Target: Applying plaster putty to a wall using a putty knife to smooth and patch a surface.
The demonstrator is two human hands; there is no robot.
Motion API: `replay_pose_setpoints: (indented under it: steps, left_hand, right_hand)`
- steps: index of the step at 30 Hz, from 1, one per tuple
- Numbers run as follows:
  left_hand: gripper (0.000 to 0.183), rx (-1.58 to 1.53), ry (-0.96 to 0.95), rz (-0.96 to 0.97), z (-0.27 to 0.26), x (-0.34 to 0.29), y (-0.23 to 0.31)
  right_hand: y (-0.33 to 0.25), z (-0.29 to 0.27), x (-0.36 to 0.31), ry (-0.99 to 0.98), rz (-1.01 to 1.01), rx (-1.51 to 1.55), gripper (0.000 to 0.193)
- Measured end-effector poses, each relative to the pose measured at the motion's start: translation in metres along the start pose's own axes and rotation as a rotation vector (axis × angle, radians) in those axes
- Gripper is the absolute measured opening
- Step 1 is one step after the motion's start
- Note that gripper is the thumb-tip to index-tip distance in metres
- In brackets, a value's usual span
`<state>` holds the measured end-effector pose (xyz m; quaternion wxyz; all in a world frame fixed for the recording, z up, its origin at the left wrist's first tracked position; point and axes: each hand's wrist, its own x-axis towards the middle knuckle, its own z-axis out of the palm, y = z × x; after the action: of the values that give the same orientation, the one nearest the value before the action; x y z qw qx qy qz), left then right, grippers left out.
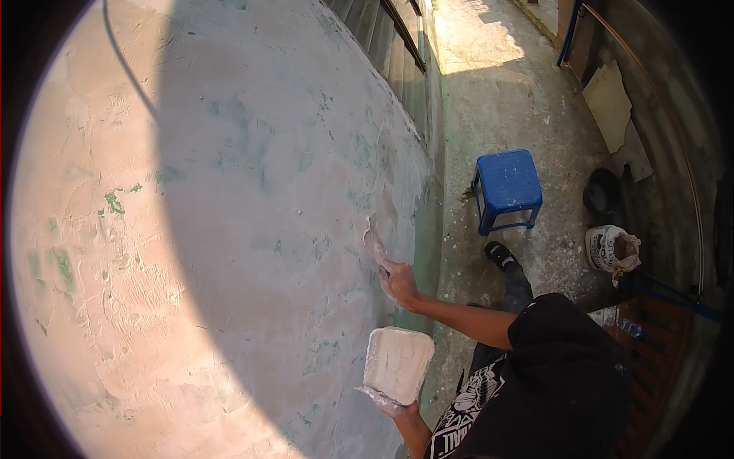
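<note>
Head view: right hand [400, 283] held putty knife [374, 243] in narrow grip, long axis slanting up-left over wall [252, 191]; left hand [404, 409] held tray [430, 351] lower in view.

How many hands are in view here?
2: the right hand holds a paste-coated tool near mid-picture; the left hand, partly hidden, holds a white tray below it. No others show.
</note>
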<state>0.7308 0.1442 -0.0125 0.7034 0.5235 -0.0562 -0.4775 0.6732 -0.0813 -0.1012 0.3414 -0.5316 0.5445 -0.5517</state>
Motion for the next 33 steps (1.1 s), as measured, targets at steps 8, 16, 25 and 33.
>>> replay_pose_setpoints:
  steps: [8,16,25,33]
  left_hand:
    - [0.069,-0.056,-0.037,-0.016,-0.005,0.004,0.008]
    - [0.066,-0.033,-0.012,-0.015,-0.003,0.001,0.014]
    - [0.067,-0.129,-0.062,-0.103,-0.007,0.001,0.026]
    - [0.063,-0.057,-0.090,-0.121,0.001,0.028,0.031]
  right_hand:
    - [0.007,-0.034,-0.018,-0.048,0.245,0.167,0.021]
    - [0.012,-0.001,0.024,-0.034,0.069,-0.010,0.021]
    - [-0.003,-0.048,-0.017,-0.355,0.290,0.308,0.023]
    - [-0.117,-0.161,0.022,-0.460,0.129,0.235,0.015]
